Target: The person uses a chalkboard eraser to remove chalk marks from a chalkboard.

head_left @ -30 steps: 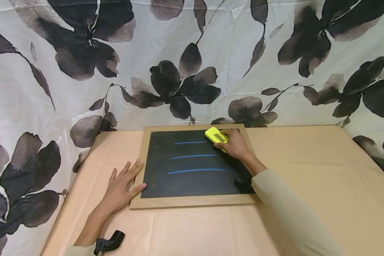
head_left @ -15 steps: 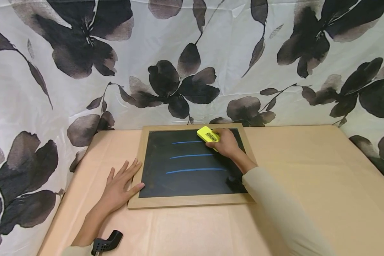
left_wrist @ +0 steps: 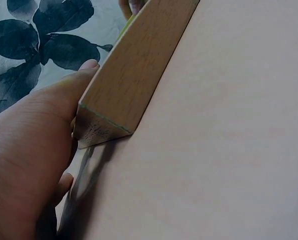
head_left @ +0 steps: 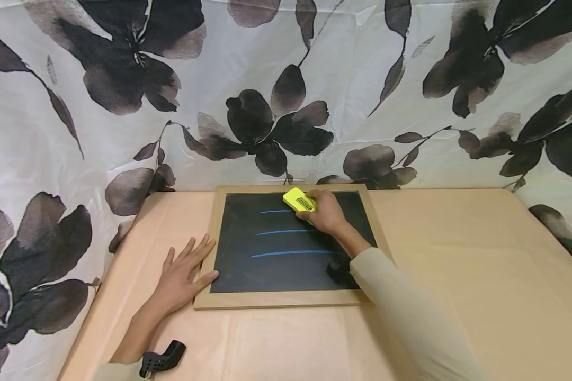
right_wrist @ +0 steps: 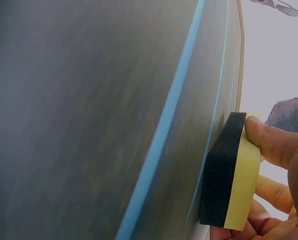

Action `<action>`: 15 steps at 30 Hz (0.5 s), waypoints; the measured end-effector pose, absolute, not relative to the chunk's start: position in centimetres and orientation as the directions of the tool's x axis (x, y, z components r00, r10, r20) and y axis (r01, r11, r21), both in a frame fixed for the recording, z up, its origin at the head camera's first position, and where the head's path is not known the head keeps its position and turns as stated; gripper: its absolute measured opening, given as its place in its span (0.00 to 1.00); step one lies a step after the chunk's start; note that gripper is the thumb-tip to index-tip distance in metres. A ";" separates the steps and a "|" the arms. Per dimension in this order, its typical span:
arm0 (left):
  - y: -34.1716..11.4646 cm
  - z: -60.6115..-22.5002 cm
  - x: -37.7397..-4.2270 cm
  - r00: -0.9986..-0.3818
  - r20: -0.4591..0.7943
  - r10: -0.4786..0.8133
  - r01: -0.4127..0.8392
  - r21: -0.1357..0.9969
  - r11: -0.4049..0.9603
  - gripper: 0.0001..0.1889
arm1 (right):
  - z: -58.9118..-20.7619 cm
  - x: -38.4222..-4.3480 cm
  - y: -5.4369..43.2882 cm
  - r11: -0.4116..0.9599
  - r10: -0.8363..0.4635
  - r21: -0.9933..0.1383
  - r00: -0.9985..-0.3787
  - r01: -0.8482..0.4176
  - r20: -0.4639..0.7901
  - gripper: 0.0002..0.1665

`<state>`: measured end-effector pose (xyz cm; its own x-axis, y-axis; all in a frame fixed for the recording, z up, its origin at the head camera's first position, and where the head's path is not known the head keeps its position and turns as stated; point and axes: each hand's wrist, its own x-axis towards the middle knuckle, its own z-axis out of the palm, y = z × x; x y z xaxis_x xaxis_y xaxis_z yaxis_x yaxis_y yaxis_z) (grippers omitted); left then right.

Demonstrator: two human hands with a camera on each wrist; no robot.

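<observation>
A wood-framed blackboard point(head_left: 276, 275) lies on the table with three blue lines across it. My right hand point(head_left: 326, 211) grips a yellow eraser point(head_left: 297, 199) at the right end of the top line, near the board's far edge. In the right wrist view the eraser point(right_wrist: 236, 175) shows a black felt side toward the board, thumb on one edge and fingers round the other. My left hand point(head_left: 178, 278) lies spread at the board's left edge, thumb and fingertips on the frame. The left wrist view has that hand point(left_wrist: 34, 140) beside the frame's corner point(left_wrist: 101, 125).
The board rests on a light wooden-coloured table point(head_left: 457, 254). Behind the table hangs a white cloth point(head_left: 352, 69) with dark flowers. A black wrist-worn device point(head_left: 164, 360) is on the left wrist.
My right hand has moved the eraser leftward along the top line, and less of that line's right end shows. The left hand has stayed on the frame.
</observation>
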<state>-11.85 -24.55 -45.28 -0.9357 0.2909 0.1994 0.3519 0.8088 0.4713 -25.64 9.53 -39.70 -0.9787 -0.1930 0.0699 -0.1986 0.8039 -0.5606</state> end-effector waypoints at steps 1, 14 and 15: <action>-24.6 -45.3 -11.9 -0.936 0.197 0.291 0.351 0.471 0.809 0.38 | -39.7 -25.7 9.3 0.803 -0.198 -0.560 -0.978 -0.203 0.069 0.36; -24.4 -45.3 -11.9 -0.939 0.193 0.286 0.344 0.475 0.810 0.38 | -39.9 -26.5 6.6 0.795 -0.250 -0.555 -0.966 -0.243 0.065 0.37; -24.4 -45.3 -11.9 -0.939 0.194 0.284 0.344 0.476 0.810 0.38 | -39.9 -26.5 6.4 0.794 -0.254 -0.555 -0.965 -0.247 0.065 0.37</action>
